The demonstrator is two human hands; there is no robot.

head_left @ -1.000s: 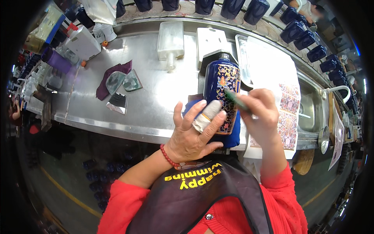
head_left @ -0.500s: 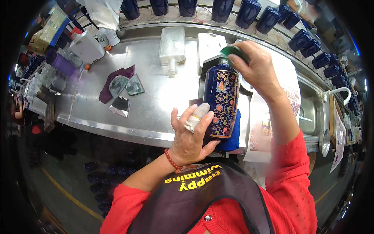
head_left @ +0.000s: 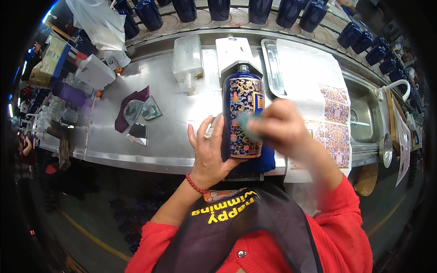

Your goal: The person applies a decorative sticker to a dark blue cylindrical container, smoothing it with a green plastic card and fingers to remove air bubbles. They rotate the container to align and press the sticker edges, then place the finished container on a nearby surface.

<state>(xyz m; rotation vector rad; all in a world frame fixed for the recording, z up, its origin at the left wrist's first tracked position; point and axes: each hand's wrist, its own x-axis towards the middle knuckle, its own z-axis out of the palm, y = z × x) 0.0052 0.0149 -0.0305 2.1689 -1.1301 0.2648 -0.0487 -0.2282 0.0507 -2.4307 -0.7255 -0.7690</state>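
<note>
A dark blue bottle [head_left: 239, 102] with a colourful floral decal lies tilted on a stand at the table's front edge, its neck pointing away from me. My left hand [head_left: 207, 157] steadies it, with fingers along its left side and the thumb by its base. One finger wears a pale cover. My right hand [head_left: 284, 129], smeared by motion, grips a flat green scraper [head_left: 247, 126] against the decal on the bottle's right front. A blue cloth [head_left: 268, 160] shows beside the base, partly hidden by my right hand.
Printed decal sheets [head_left: 337, 123] lie to the right, near a metal tray [head_left: 272, 68] and a sink [head_left: 359, 113]. A clear empty-looking bottle [head_left: 186, 59] lies behind. Green scraper pieces [head_left: 150, 108] rest on a purple cloth [head_left: 122, 119] at left. Several blue bottles [head_left: 218, 9] line the back.
My right hand has come down from the bottle's neck, bringing the green scraper onto the decal. The bottle is turned slightly, showing more of a gold-framed blue panel. The whole view has shifted.
</note>
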